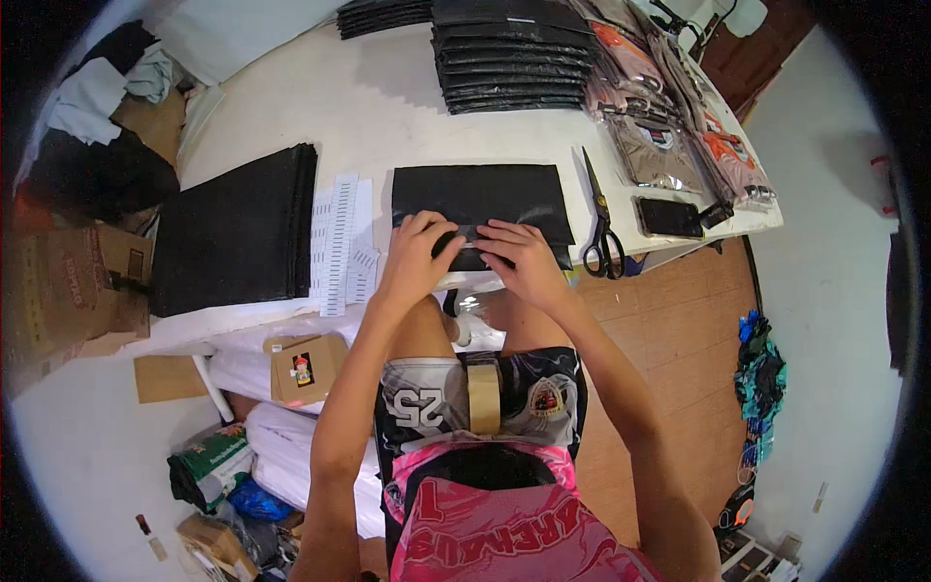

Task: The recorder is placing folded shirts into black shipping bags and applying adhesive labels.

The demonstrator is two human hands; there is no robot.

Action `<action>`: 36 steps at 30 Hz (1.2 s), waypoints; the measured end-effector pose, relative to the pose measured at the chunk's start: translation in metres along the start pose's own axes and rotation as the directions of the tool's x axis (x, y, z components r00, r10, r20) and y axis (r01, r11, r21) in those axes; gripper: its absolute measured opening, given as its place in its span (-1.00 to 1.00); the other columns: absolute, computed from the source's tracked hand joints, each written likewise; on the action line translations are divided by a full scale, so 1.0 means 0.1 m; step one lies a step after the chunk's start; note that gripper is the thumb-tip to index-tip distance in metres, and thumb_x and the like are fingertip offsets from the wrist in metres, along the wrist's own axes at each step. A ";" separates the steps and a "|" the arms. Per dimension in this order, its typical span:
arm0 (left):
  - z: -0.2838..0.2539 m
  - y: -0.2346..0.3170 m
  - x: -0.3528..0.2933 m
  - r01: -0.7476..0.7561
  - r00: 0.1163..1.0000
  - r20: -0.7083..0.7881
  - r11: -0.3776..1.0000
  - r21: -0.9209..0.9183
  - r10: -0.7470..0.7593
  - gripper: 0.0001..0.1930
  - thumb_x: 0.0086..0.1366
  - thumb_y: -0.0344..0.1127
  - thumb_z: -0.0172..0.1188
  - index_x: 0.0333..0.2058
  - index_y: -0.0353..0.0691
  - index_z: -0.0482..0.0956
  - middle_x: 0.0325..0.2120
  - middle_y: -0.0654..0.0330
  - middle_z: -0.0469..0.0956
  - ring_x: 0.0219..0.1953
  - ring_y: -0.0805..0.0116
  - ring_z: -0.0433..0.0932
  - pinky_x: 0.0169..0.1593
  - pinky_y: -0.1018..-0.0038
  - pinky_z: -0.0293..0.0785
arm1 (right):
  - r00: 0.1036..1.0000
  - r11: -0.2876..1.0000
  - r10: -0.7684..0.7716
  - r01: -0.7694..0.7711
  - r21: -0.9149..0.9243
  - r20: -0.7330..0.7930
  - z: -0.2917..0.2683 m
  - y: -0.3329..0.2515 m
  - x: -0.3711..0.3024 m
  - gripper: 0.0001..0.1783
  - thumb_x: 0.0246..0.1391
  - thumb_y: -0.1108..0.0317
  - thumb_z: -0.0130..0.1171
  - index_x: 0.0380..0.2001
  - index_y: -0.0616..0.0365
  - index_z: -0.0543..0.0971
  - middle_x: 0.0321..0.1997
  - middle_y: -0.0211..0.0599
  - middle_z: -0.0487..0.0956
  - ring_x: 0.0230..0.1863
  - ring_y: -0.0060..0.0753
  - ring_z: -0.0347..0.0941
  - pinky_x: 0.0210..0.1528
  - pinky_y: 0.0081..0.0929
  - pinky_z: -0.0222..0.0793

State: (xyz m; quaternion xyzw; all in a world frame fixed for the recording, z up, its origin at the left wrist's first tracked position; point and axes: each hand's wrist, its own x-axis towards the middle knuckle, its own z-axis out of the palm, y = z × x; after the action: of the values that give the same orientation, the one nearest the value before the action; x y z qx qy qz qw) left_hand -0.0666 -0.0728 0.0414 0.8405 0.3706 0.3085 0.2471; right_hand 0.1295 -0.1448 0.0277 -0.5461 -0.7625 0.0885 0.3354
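Black plastic bag (480,194) lies flat near the front edge of the white surface (281,116). Left hand (427,247) and right hand (519,252) rest on its near side, fingers bent; pinching or pressing, cannot tell. Probably light, limp, slippery; best held by corners. Scissors (601,215) just right; brown floor (640,359) below.

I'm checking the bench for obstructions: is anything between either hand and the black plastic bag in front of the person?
Nothing visible. The left hand and right hand both rest on the near part of the black plastic bag. The scissors lie to its right and the label strips to its left.
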 end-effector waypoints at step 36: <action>-0.26 0.06 -0.55 -0.193 0.978 0.017 0.881 0.433 0.206 -0.55 0.13 -0.10 0.25 -0.06 -0.24 0.57 0.16 0.04 0.33 0.24 0.06 0.23 0.25 0.05 0.05 | 0.985 0.957 -0.151 0.167 -0.236 0.086 -0.22 -0.01 -0.45 -0.30 -0.03 0.01 0.21 0.18 0.01 0.36 0.35 -0.10 0.18 0.38 -0.06 0.03 0.37 0.04 -0.15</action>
State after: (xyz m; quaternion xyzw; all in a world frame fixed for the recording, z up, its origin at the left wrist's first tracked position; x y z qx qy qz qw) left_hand -0.1114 -0.1142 0.0444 0.9033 0.3447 0.2550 0.0159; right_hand 0.1502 -0.1903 0.0269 -0.5165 -0.8200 -0.0142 0.2464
